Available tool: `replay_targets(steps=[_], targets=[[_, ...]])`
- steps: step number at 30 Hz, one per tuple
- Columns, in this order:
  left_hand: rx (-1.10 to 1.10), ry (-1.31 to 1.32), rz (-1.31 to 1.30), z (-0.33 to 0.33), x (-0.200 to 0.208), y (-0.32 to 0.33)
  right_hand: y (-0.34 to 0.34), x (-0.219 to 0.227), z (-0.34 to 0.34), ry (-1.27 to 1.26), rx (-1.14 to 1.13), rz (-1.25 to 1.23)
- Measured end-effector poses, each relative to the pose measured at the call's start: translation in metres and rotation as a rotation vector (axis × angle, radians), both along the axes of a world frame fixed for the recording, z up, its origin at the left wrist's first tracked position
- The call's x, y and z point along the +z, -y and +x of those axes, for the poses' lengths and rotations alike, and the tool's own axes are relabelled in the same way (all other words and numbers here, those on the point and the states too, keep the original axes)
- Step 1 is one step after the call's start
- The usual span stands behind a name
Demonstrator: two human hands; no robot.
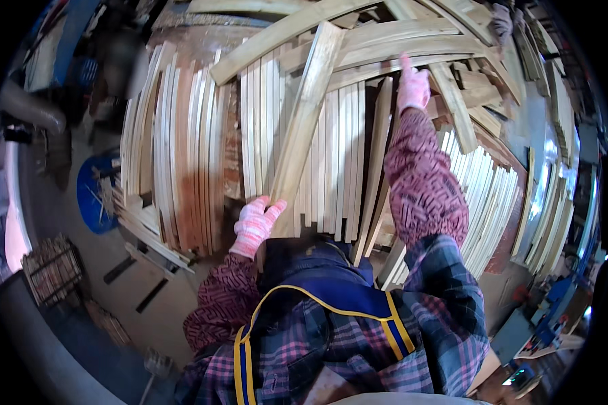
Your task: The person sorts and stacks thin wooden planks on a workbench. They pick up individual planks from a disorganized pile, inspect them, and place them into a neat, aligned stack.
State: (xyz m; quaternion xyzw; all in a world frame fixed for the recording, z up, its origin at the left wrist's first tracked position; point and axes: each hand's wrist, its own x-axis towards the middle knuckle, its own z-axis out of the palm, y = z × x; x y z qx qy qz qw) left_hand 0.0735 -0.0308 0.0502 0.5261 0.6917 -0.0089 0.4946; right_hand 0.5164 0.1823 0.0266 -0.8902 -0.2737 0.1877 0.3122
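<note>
My left hand [253, 228], in a pink and white knit glove, grips the left edge of a long wooden board [309, 108] near its close end. That board slants away from me over rows of slats. My right hand [413, 88], gloved alike, reaches far forward, its index finger stretched out and the other fingers partly bent. Its fingertip is at the edge of a pale slat [385, 67] in the crossing pile; whether it touches cannot be made out. Nothing shows held in that hand.
Upright rows of narrow slats [189, 148] stand at the left, with another row [483, 196] at the right. Loose boards [452, 101] cross one another at the far right. A blue tub [96, 202] with wood scraps and a rack of sticks [53, 270] are on the left floor.
</note>
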Motion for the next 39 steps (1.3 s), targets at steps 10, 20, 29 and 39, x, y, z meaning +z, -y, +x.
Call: replay_targets(steps=[10, 20, 29, 39], targets=[[0.352, 0.420, 0.069, -0.004, 0.009, 0.013, -0.119, 0.051, -0.020, -0.391, -0.402, -0.029], [0.608, 0.708, 0.231, -0.013, 0.070, 0.021, -0.070, 0.039, 0.044, -0.623, -0.148, 0.427], [0.448, 0.723, 0.130, -0.035, 0.063, -0.020, 0.186, 0.095, 0.039, -0.376, 0.244, 0.258], [-0.546, -0.056, 0.638, 0.012, 0.004, -0.102, 0.187, 0.048, -0.047, 0.059, 0.505, -0.463]])
